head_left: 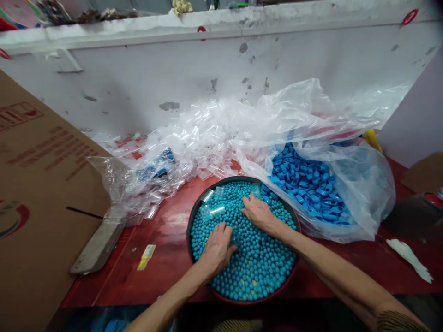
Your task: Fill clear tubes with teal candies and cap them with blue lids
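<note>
A round, dark-rimmed tray full of small turquoise balls stands before me on the red table. My left hand is over the middle-left of the balls, its fingers curled around a small clear plastic piece that looks like a packet. Further back and to the right, my right hand reaches low onto the balls with bent fingers. What its fingertips hold, if anything, is hidden. Clear packets lie on the balls at the tray's back left. A few blue plastic pieces rest at its back right edge.
An open clear bag of blue plastic pieces adjoins the tray on the right. Clear packets are heaped along the wall. At left stand a cardboard box and a grey oblong object. A yellow-and-white wrapper lies nearby.
</note>
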Tool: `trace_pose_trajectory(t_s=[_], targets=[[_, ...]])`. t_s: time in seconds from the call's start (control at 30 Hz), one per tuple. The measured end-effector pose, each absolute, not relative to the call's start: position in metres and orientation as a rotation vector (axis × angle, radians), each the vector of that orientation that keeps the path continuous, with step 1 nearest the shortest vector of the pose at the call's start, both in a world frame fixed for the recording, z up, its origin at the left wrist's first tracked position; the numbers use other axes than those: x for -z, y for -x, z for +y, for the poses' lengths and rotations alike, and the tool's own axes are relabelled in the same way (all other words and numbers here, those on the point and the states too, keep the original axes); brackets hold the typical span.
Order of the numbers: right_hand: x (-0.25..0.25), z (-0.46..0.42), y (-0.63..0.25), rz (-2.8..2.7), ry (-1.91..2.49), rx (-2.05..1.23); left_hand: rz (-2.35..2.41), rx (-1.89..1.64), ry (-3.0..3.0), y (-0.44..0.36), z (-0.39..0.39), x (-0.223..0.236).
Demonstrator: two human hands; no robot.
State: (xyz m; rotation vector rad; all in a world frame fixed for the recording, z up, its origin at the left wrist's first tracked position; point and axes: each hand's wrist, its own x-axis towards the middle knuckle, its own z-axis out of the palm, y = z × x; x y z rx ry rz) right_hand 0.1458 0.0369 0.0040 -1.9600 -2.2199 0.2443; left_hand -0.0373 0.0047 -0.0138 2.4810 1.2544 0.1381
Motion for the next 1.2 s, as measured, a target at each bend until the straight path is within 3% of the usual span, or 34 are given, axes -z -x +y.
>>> trace_pose_trajectory(t_s=[0.1, 0.33, 0.47, 0.77, 0.9, 1.03, 1.2], targets=[[0.003, 0.035, -0.152, -2.213, 1.754, -0.338, 1.231, -0.260, -2.404, 0.040, 0.005, 0.016], [-0.003, 0.015, -0.160, -1.856, 1.403, -1.023, 1.132, -0.465, -2.229, 0.035, 0.004, 0.007], [0.000, 0.013, -0.155, -1.933, 1.309, -0.830, 1.133, -0.428, -2.063, 0.034, 0.004, -0.002], [0.017, 0.014, -0.144, -2.121, 1.601, -0.521, 1.121, -0.422, -2.238, 0.037, -0.004, 0.008], [0.008, 0.017, -0.152, -1.782, 1.536, -0.955, 1.122, -0.563, -2.246, 0.038, -0.003, 0.004], [-0.006, 0.015, -0.157, -1.597, 1.151, -1.570, 0.997, -0.578, -2.293, 0.034, 0.001, -0.001], [-0.002, 0.006, -0.148, -1.447, 1.064, -1.664, 0.991, -0.516, -2.130, 0.030, 0.001, 0.001]])
